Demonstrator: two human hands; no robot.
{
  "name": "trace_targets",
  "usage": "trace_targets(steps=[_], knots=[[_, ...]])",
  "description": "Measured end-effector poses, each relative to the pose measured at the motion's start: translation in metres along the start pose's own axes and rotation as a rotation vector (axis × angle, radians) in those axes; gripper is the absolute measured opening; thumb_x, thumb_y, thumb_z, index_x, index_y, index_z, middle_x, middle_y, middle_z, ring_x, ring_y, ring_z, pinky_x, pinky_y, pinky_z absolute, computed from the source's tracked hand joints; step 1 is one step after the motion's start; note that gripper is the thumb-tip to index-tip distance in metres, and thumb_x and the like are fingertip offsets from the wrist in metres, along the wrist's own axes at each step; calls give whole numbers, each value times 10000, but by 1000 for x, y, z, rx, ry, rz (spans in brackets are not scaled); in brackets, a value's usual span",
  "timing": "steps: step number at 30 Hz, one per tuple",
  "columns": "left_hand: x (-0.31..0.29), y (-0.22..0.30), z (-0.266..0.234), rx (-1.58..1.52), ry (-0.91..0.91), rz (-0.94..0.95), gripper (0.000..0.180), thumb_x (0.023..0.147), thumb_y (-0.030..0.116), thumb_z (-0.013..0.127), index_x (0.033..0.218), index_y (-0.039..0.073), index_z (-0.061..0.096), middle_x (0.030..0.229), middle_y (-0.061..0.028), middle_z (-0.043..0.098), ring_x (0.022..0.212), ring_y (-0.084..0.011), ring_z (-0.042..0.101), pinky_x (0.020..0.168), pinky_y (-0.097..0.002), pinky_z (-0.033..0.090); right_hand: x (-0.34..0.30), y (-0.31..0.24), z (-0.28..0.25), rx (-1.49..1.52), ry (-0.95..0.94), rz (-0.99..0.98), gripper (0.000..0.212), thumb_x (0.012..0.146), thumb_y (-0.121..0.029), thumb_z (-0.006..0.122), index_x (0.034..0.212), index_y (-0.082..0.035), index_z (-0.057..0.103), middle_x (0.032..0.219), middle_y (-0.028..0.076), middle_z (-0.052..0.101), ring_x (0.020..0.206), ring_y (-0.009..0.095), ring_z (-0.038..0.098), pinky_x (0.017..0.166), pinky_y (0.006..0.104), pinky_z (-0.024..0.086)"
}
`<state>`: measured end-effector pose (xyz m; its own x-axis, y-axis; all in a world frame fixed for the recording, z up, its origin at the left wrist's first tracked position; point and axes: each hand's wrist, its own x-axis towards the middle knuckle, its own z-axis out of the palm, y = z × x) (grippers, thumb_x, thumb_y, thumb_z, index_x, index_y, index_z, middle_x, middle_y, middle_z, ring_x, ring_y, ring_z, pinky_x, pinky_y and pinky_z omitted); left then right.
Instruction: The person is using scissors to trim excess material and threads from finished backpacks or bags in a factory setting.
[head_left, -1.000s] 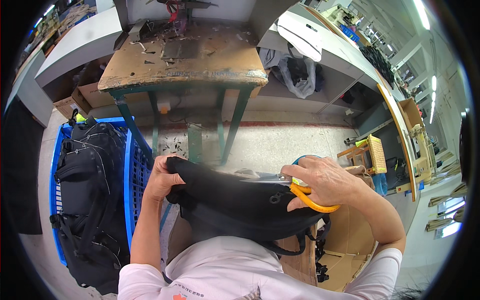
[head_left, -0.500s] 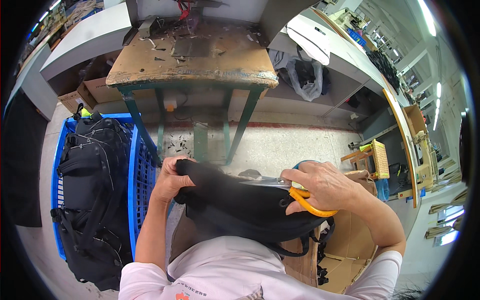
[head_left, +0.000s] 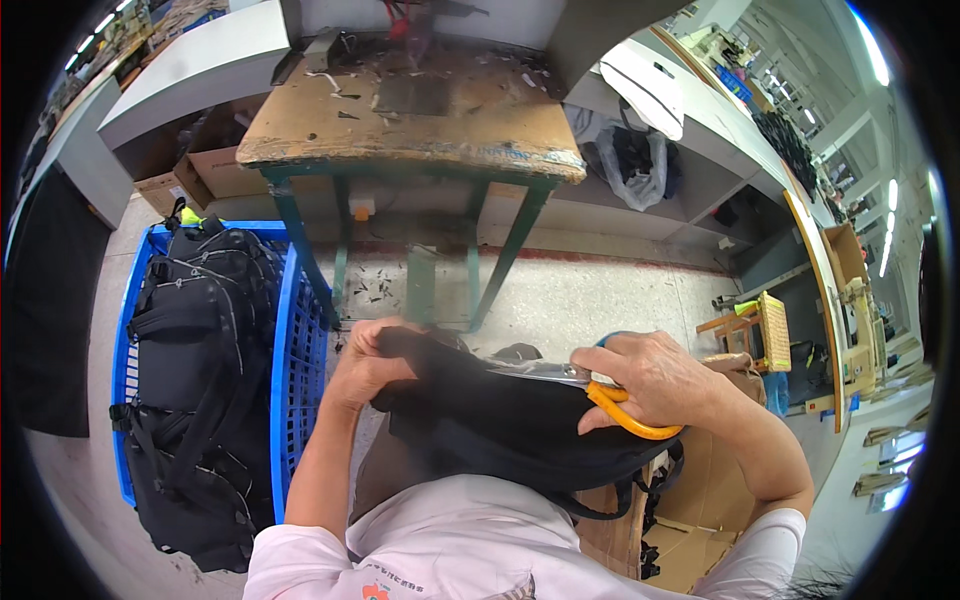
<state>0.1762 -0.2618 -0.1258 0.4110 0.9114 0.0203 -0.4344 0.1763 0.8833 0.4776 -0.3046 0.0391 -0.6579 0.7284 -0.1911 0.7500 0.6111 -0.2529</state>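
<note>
Over black cloth point(head_left: 495, 430), the right grip point(head_left: 650, 378) holds scissors point(head_left: 604, 398).

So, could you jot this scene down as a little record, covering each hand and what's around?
Left hand: grips the left end of a black fabric piece
Right hand: holds orange-handled scissors
Scissor blades: at the fabric's upper edge
To the left: blue crate holding black strapped bags
Ahead: wooden-topped table with scattered scraps
Lower right: brown cardboard
</note>
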Motion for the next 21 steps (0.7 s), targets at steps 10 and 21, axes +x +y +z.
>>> trace_targets(steps=[10,21], knots=[[-6,1,1,220,-32,56,290,623,22,726,897,-23,642,820,-38,633,783,-115,575,708,-253,463,1,8,8,427,-70,36,611,730,-527,719,1058,-22,621,711,154,656,612,309,654,573,353,505],[-8,11,15,243,-216,151,312,675,101,790,938,6,653,864,-78,645,807,-180,582,759,-280,441,28,-10,-5,370,-146,93,864,705,-720,614,1210,-27,508,846,164,622,770,334,627,680,388,487]])
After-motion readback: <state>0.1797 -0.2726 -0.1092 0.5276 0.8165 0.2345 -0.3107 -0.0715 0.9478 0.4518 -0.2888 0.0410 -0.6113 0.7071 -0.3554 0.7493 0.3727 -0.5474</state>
